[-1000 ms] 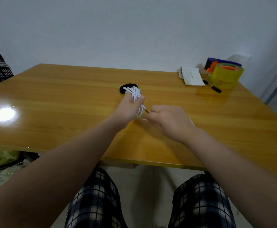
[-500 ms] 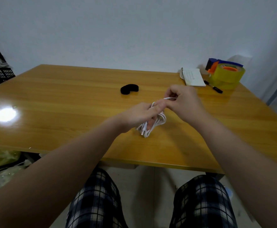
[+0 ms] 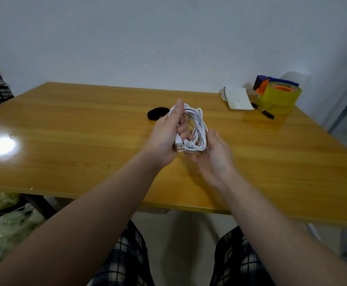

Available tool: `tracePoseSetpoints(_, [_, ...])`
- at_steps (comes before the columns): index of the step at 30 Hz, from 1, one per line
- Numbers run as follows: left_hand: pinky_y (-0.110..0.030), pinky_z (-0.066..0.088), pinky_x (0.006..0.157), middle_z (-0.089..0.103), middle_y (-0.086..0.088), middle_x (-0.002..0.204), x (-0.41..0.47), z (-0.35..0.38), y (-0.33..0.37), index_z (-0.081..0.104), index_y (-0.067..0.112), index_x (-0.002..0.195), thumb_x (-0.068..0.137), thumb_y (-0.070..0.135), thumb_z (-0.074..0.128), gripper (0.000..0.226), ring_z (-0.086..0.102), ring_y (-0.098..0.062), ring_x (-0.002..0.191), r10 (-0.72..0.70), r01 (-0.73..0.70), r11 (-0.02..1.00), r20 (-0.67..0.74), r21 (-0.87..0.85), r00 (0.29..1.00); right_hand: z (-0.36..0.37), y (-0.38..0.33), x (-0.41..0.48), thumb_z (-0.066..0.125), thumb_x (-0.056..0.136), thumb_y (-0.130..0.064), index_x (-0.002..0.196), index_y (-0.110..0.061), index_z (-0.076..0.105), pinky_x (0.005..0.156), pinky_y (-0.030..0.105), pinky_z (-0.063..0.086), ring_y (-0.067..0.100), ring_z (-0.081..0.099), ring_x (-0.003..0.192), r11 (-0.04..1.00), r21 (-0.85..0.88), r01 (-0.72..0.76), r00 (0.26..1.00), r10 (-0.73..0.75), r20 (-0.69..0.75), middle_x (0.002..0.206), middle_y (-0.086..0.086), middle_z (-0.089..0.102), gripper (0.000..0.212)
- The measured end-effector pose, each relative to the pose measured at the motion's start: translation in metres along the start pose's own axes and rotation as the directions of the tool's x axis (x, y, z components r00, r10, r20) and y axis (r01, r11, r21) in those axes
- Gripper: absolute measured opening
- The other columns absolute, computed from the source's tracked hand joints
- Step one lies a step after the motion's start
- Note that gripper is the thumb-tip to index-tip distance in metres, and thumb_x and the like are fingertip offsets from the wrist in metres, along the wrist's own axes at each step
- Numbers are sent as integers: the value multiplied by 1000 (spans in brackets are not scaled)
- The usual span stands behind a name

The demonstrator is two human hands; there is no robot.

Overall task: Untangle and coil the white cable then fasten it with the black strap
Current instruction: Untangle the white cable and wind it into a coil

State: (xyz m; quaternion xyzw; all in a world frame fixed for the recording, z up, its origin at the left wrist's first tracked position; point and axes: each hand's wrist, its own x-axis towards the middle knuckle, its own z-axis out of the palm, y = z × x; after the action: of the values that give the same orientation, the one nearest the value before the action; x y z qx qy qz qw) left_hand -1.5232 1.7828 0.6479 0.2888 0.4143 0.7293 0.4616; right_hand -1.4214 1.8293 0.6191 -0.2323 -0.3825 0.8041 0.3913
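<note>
While the left hand [image 3: 164,139] grips the coiled white cable [image 3: 198,129] above the table [image 3: 86,141], the right hand [image 3: 215,159] lies open beneath; light and springy, it probably needs pinching across all loops.

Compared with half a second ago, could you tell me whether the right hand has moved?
Yes. The right hand has dropped back toward the near edge of the table, away from the notebook, beside the white cable.

Bare forearms [image 3: 106,203]; dark plaid trousers [image 3: 125,263] (white checks), possibly shorts.
</note>
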Motion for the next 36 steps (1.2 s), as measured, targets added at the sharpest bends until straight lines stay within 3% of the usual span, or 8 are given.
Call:
tracePoseSetpoints(7, [-22,38,45,26,4,48,-3,-4,-4,36,16,64,94,49,45,45,30,-9,39,-50,50,998,2,-42,999,2,7,-8,45,96,-12,127,-19,47,84,41,52,26,62,96,966,247,-71,996,54,72,109,14,65,33])
tracePoseSetpoints(14, [-23,31,40,28,3,47,3,-22,-7,44,12,72,95,49,45,43,29,-9,37,-108,81,965,93,248,990,-2,-20,6,35,80,11,129,-12,54,66,29,53,20,64,81,917,-397,43,996,-7,93,101,9,68,57])
tracePoseSetpoints(17, [-21,33,39,26,3,45,4,-19,-10,46,10,76,94,49,44,43,27,-7,34,-188,117,941,202,318,961,6,-29,9,40,95,-29,129,-12,51,68,32,55,22,65,79,972,-234,-13,978,61,198,94,8,66,40])
tracePoseSetpoints(19, [-21,33,40,26,4,44,6,-18,-11,45,12,71,94,50,45,45,27,-8,35,-230,149,928,208,343,951,6,-28,11,42,81,-60,134,-25,45,65,33,58,20,68,73,940,-342,-16,953,118,278,88,3,69,64])
tracePoseSetpoints(21, [-22,32,41,26,4,44,11,-22,-14,45,14,64,89,54,48,48,28,-8,36,-236,160,921,181,356,955,6,-22,15,58,69,-53,136,-31,40,61,29,57,17,69,72,847,-527,70,948,109,301,92,5,70,73])
tracePoseSetpoints(27, [-29,33,52,42,2,46,34,-36,-8,50,17,58,91,51,49,48,44,-12,38,-73,69,908,-5,413,997,6,5,38,62,86,-36,94,-20,59,61,25,53,7,65,66,667,-693,275,960,-231,159,77,-5,68,18])
tracePoseSetpoints(32, [-24,37,39,53,9,49,49,-44,-12,52,11,84,99,32,45,27,44,-15,39,230,-163,730,-14,664,973,17,21,56,47,92,-46,77,-18,49,47,11,37,-7,49,50,537,-786,308,916,-390,92,64,-10,50,32])
tracePoseSetpoints(36, [-27,38,42,50,-6,53,60,-54,-20,54,13,90,99,24,47,16,46,-20,41,303,-230,700,10,676,953,23,29,77,38,98,-40,74,-19,55,46,10,36,-8,51,47,570,-755,323,899,-433,57,57,-12,51,36])
